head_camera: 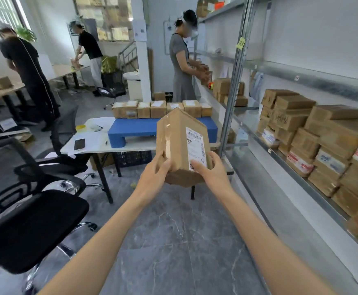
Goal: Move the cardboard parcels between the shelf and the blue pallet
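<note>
Both hands held one parcel [181, 145] up in front of the person, above the floor and short of the blue pallet [135, 127] on the counter [101, 143]. The left hand [155, 172] gripped its lower left side; the right hand [211, 170] clasped the lower right corner, thumb on the label. It looked stiff, taped smooth and fairly light, best gripped by opposite faces near the base. More parcels filled the shelf [297, 167].

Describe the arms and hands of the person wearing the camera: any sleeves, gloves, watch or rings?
Both are bare. The left forearm and right forearm show no sleeve anywhere in view, and neither wrist carries a watch or band. The left hand and right hand wear no gloves, and no ring shows on the visible fingers.
</note>
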